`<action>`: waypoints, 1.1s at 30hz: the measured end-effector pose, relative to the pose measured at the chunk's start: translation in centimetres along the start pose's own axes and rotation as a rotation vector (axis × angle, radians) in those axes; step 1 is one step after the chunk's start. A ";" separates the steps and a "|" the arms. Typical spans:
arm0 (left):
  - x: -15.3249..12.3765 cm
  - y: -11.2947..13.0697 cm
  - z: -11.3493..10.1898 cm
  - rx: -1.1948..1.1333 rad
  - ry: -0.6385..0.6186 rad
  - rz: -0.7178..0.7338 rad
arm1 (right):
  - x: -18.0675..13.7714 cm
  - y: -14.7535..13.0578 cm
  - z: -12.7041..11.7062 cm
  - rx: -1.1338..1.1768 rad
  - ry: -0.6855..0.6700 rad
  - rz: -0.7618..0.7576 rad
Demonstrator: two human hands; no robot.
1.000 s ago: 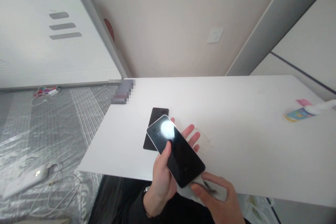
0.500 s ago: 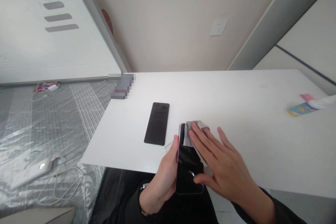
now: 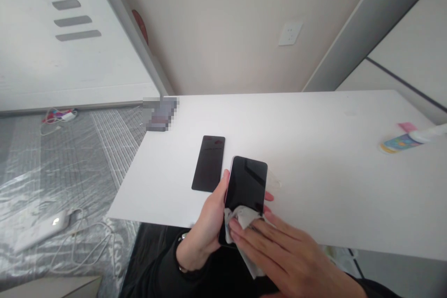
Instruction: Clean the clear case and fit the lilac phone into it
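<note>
A smartphone with a dark, glossy screen lies face up in my left hand. My left thumb runs along its left edge and fingertips show past the right edge. My right hand presses a light grey-white wiping cloth flat on the lower part of the screen, fingers together over it. The cloth's lower end hangs past the phone. Left of the phone, a dark flat rectangular panel rests on the table. Something clear shows partly behind the phone's right edge.
The white table stands against a wall with a socket. A bottle with a colourful label lies at the right by a pink piece. A blurred-out item sits at the far left corner. Cables and a white device are on the left.
My right hand has moved the cloth from the top of the phone's screen down to its lower part. The phone has turned to face me more and shifted slightly up.
</note>
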State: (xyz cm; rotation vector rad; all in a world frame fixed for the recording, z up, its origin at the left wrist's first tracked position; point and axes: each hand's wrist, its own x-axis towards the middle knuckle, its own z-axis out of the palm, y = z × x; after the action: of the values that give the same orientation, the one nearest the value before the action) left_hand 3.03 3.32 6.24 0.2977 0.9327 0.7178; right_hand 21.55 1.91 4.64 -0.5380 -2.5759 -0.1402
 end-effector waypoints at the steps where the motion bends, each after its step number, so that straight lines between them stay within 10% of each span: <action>1: -0.1 0.0 0.0 -0.012 -0.008 0.002 | -0.1 0.2 -0.3 -0.007 -0.008 -0.005; 5: -0.1 -0.4 0.3 -0.071 0.105 0.124 | -0.2 0.9 -0.9 -0.091 0.020 0.134; 10: 0.0 -0.1 0.6 -0.069 -0.086 -0.069 | -0.6 0.6 -1.0 0.024 -0.037 -0.079; 15: 0.1 0.2 1.4 -0.139 0.049 -0.027 | -0.6 1.5 -1.2 -0.091 0.008 0.147; 24: 0.4 0.0 1.1 -0.213 -0.099 0.007 | -1.4 -0.6 -0.5 0.026 -0.004 -0.091; 33: 1.0 -1.2 2.3 -0.309 -0.027 0.118 | 1.1 0.6 0.3 0.013 0.047 0.242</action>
State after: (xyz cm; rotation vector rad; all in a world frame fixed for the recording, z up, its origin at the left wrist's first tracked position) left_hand 5.82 3.23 6.33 0.0886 0.7697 0.9512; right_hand 20.77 2.88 4.94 -0.8254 -2.4412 -0.0524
